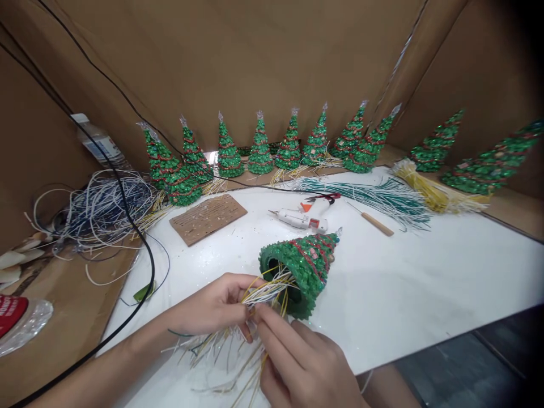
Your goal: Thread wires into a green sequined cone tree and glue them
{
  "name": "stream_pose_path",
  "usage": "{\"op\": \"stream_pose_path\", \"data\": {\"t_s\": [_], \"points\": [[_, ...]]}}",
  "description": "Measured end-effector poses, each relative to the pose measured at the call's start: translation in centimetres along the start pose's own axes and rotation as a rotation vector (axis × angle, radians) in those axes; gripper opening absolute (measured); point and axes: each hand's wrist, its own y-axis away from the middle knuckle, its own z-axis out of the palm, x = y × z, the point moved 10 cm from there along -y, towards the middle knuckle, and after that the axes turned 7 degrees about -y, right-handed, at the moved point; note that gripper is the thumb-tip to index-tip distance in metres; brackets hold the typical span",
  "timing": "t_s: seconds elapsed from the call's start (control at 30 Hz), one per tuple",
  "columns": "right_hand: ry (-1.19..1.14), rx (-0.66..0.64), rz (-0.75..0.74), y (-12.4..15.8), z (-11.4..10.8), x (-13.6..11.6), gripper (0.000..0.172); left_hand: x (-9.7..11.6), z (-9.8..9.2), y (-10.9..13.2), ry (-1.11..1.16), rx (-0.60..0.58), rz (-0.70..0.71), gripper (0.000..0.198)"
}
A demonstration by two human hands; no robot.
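Observation:
A green glittery tree [314, 255] with red garland lies on its side on the white board, its hollow base facing me. White and yellow wires [272, 290] come out of that base. My left hand [221, 303] is closed round this bundle just outside the base. Close against it, my right hand [301, 362] pinches at the wires with thumb and fingers; what exactly lies between its fingertips is too small to tell. Loose wire ends [221, 351] spread below both hands over the board.
Several upright trees [260, 147] line the back. A glue gun [300, 220], an awl [376, 222], green-white wires [374, 198] and yellow wires [437, 190] lie behind. Left are a cardboard piece [208, 218], tangled wires [106, 204], a bottle [100, 141] and a black cable [151, 266].

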Motion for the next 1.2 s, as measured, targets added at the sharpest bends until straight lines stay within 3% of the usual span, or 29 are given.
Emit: {"op": "stream_pose_path", "data": {"t_s": [0.27, 0.6, 1.2], "points": [[-0.019, -0.021, -0.029, 0.09, 0.29, -0.3, 0.037, 0.67, 0.23, 0.01, 0.064, -0.025, 0.031, 0.034], [-0.045, -0.028, 0.015, -0.09, 0.25, 0.13, 0.043, 0.82, -0.48, 0.01, -0.063, 0.036, 0.04, 0.03], [-0.031, -0.055, 0.049, -0.02, 0.79, 0.38, 0.05, 0.73, 0.31, 0.37, 0.185, -0.034, 0.037, 0.03]]}}
